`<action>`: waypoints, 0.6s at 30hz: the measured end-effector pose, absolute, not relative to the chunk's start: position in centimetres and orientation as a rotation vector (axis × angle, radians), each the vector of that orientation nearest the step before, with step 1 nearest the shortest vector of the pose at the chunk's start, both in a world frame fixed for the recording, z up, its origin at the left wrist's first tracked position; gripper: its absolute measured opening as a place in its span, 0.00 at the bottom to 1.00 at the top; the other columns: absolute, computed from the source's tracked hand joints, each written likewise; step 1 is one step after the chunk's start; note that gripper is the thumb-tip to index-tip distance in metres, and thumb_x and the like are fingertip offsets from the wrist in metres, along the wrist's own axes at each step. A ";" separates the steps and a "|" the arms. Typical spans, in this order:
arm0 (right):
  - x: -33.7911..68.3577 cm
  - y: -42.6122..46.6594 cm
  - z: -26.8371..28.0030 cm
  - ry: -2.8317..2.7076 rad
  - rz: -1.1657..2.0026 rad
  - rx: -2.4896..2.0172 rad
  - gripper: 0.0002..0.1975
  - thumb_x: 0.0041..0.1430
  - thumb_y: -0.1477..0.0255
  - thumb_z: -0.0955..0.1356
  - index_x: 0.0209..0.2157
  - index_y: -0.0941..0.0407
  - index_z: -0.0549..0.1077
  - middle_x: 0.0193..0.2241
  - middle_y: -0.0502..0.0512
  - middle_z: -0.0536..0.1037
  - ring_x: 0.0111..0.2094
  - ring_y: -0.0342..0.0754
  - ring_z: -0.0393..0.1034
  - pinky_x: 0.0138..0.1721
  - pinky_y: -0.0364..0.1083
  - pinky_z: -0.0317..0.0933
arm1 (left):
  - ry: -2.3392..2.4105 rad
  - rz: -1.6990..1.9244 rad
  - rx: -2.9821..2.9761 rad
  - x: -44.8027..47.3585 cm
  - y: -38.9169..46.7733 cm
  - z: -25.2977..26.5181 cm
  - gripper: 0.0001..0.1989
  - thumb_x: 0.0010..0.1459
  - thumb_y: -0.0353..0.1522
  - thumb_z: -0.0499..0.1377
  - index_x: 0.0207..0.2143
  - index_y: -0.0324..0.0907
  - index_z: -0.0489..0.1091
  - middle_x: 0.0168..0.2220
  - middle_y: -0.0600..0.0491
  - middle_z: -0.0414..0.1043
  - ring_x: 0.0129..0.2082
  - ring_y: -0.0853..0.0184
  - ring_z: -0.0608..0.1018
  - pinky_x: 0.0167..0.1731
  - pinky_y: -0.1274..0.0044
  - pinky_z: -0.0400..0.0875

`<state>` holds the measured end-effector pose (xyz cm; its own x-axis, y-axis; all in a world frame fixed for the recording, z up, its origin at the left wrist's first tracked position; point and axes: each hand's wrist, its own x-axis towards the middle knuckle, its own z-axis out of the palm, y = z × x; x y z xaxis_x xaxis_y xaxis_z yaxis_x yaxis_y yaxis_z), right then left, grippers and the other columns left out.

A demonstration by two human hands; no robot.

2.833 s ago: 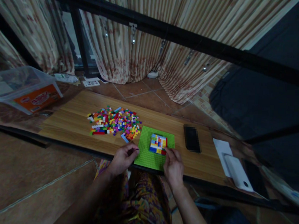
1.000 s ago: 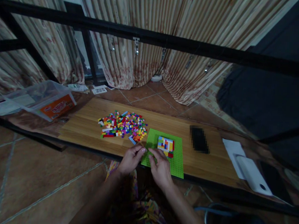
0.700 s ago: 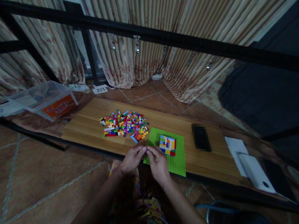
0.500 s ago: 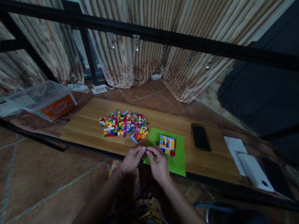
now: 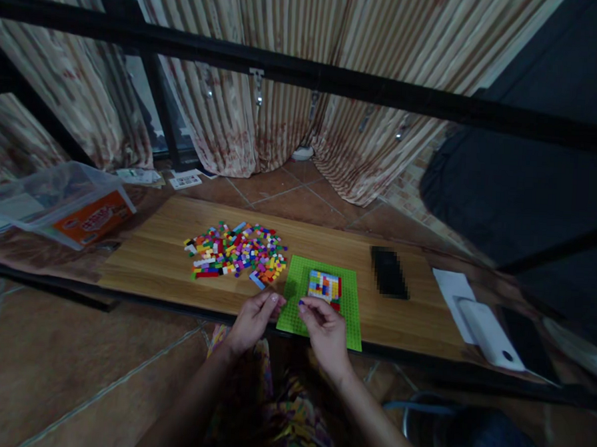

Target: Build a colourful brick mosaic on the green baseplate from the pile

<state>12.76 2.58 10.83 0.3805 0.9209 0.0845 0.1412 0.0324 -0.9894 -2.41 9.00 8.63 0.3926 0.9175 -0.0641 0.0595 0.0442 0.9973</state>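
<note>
Between the thumb and forefinger of my right hand (image 5: 327, 330) is a small purple-blue building brick (image 5: 301, 303). That hand is over the near part of a green baseplate (image 5: 349, 319). Behind its fingers, a block of multicoloured bricks (image 5: 324, 285) is built up on the plate, its near edge partly hidden by the hand. My left hand (image 5: 254, 320) is closed in a pinch by the plate's left edge, apart from the right. Whatever its fingertips may hold is too small to make out. Left of the plate lies a spread pile of loose bricks (image 5: 242, 250).
The wooden tabletop (image 5: 147, 255) carries a blurred-out dark phone-like object (image 5: 390, 272) to the right. Farther right are white paper (image 5: 449, 295) and a white device (image 5: 490, 333). A clear plastic box (image 5: 59, 201) stands at left. A black bar (image 5: 296, 70) crosses beyond the table.
My hands were together at the small brick and have moved apart; the brick is now in my right hand. The whole view has shifted slightly, so the table appears farther left.
</note>
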 end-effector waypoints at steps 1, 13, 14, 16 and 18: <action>13.2 2.4 10.8 -1.017 0.795 -1.429 0.10 0.55 0.64 0.69 0.35 0.55 0.77 0.32 0.54 0.80 0.35 0.48 0.74 0.40 0.48 0.67 | 0.965 0.842 1.369 -2.4 9.0 8.6 0.23 0.59 0.50 0.53 0.35 0.38 0.73 0.31 0.51 0.73 0.32 0.67 0.75 0.35 0.75 0.72; 20.6 0.7 8.8 -0.791 0.624 -1.631 0.14 0.50 0.61 0.71 0.33 0.56 0.76 0.32 0.55 0.80 0.35 0.50 0.74 0.39 0.48 0.66 | 1.000 0.831 1.397 -2.3 9.2 9.1 0.22 0.58 0.48 0.55 0.34 0.39 0.74 0.30 0.51 0.74 0.33 0.65 0.75 0.36 0.75 0.71; 20.9 1.0 8.8 -0.785 0.615 -1.638 0.14 0.50 0.61 0.71 0.33 0.56 0.76 0.32 0.55 0.80 0.35 0.50 0.74 0.39 0.49 0.66 | 1.001 0.833 1.402 -2.3 9.2 9.2 0.22 0.58 0.48 0.55 0.33 0.39 0.74 0.30 0.52 0.73 0.33 0.65 0.75 0.36 0.75 0.71; 21.3 1.5 8.9 -0.801 0.607 -1.637 0.13 0.50 0.61 0.71 0.33 0.56 0.76 0.32 0.55 0.80 0.35 0.50 0.74 0.40 0.49 0.66 | 1.000 0.837 1.399 -2.3 9.2 9.4 0.21 0.58 0.48 0.55 0.33 0.39 0.74 0.29 0.52 0.73 0.32 0.66 0.75 0.36 0.75 0.71; 21.5 2.0 8.9 -0.841 0.600 -1.624 0.13 0.51 0.61 0.71 0.34 0.56 0.76 0.33 0.56 0.80 0.36 0.51 0.74 0.41 0.49 0.66 | 0.999 0.835 1.381 -2.3 9.1 9.4 0.21 0.58 0.48 0.55 0.33 0.39 0.74 0.29 0.53 0.73 0.32 0.66 0.75 0.35 0.76 0.71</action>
<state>21.46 2.01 8.92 0.6117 0.7891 0.0555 0.2042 -0.0898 -0.9748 -2.28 9.09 9.44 0.3783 0.9226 -0.0749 0.0894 0.0441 0.9950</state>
